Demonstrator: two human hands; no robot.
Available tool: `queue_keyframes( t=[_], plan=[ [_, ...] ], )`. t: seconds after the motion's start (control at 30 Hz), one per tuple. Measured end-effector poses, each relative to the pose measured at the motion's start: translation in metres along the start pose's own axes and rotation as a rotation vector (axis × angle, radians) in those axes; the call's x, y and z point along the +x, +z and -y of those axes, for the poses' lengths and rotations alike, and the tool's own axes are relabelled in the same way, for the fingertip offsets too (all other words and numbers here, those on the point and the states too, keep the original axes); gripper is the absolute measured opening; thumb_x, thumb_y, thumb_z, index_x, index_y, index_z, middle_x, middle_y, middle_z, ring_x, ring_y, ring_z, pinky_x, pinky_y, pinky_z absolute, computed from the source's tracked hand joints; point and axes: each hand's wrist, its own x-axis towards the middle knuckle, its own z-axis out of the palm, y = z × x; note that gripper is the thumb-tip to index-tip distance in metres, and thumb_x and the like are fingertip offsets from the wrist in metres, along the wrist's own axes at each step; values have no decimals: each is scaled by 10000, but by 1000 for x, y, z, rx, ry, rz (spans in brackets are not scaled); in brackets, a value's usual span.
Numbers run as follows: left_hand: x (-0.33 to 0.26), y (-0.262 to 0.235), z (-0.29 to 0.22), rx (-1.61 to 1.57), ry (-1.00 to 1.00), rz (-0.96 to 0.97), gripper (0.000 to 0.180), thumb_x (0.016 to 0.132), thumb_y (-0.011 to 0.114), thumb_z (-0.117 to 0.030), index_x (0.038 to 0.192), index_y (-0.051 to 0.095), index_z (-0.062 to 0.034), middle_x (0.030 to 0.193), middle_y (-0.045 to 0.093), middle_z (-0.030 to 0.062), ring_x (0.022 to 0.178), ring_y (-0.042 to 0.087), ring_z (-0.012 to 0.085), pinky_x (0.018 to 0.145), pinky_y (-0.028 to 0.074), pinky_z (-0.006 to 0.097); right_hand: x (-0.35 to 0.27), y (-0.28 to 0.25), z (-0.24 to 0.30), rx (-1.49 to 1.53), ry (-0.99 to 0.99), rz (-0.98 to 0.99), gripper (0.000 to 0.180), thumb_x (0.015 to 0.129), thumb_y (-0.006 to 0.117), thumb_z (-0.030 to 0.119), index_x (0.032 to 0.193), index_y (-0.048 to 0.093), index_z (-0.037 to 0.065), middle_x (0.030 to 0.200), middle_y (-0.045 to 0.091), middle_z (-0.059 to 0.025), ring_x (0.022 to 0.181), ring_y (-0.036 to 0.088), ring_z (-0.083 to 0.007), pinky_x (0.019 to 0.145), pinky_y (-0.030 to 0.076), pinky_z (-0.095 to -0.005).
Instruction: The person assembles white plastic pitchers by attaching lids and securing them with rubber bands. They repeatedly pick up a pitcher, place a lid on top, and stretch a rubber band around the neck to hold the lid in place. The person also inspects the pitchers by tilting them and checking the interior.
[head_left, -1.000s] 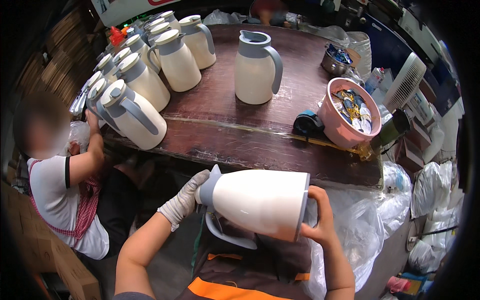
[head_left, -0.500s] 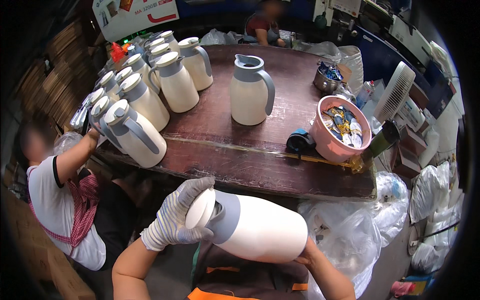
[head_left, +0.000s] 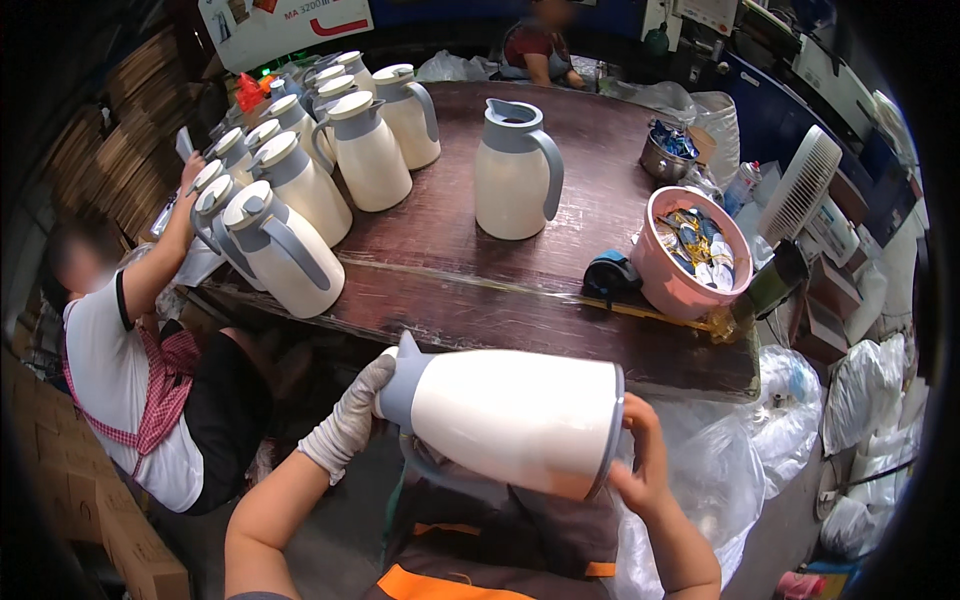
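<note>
Gripping a white jug in both hands, scuffed brown table beyond, cardboard stacks left, white fan right.

White jug held sideways: gloved left hand at neck, bare right hand at base; more jugs on table.

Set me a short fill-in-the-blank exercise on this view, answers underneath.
1. The left hand wears a ____.
2. The held jug lies sideways, its grey neck toward the person's ____ side.
3. The jug standing alone on the table has an ____ top.
4. The bucket is coloured ____.

Missing words: glove; left; open; pink.
</note>
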Motion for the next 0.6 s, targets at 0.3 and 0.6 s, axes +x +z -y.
queue_keyframes(
  t=[0.3,0.6],
  plan=[
    [-9,-2,-21,617,526,130,991,691,829,-495,1447,345,-75,1176,543,51,1073,518,164,967,419,328,-21,9,-57,914,1019,44,654,889,559,521,1377,472,94,1342,527,-113,1224,490,-292,1003,399,-507],
    [3,-2,-5,321,260,85,1010,680,805,-571,1449,356,-95,1286,510,45,1193,480,176,1034,373,335,-29,6,-98,806,895,56,618,868,631,409,1352,489,53,1325,539,-102,1187,530,-250,1001,423,-398]
  ],
)
